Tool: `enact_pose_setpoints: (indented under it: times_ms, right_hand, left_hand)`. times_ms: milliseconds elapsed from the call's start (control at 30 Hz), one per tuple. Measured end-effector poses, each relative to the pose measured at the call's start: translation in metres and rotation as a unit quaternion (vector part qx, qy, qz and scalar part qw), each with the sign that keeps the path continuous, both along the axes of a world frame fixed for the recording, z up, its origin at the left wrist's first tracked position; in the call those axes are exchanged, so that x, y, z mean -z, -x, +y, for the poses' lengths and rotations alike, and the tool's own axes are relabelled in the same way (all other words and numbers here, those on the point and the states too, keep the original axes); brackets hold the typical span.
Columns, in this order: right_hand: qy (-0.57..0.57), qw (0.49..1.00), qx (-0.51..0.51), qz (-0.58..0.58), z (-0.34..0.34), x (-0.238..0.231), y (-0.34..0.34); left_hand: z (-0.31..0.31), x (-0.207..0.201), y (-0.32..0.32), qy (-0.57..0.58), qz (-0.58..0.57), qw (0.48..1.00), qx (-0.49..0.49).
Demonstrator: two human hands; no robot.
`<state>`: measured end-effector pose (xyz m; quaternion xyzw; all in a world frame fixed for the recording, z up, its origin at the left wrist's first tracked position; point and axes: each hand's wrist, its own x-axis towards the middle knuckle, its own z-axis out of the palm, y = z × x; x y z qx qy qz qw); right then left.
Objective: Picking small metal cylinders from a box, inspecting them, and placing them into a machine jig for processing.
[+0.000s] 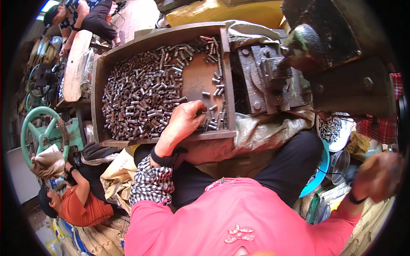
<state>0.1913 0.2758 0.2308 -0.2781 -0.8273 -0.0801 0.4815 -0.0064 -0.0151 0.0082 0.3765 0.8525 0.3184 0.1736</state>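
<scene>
My left hand [184, 121] reaches over the near right part of a wooden tray [164, 35]. Its fingers are curled together, and whatever they pinch is too small to make out. Around the fingertips lie a few short metal tubes [206, 94]; a dense heap of the same tubes [143, 91] fills the tray's left side. Out at the far right, my right hand [378, 177] is raised, dark and blurred, so its fingers cannot be read. Right of the tray stands a greasy metal press [273, 79], with no hand touching its die area.
A blue basin [318, 179] and a white container of metal pieces [333, 130] stand by my right leg. Sacking [269, 132] drapes below the press. On the left, one person [85, 196] is beside a green handwheel [45, 136]; another person [81, 21] bends at the upper left.
</scene>
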Motion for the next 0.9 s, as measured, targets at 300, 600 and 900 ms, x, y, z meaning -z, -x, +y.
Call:
enact_pose_setpoints:
  times_ms: [300,600,900]
  right_hand:
    - [0.035,0.782,-0.488,-0.386,-0.075,0.156,0.114]
    - [-0.091,0.671,-0.488,-0.551,-0.129,0.196,0.143]
    - [0.013,0.644,-0.538,-0.544,-0.111,0.22,0.162]
  left_hand:
    - [-0.004,0.002,-0.005,0.096,0.01,0.992,0.084]
    - [-0.004,0.009,-0.001,0.079,0.034,0.992,0.093]
    - [-0.008,0.014,0.003,0.111,0.067,0.991,0.016]
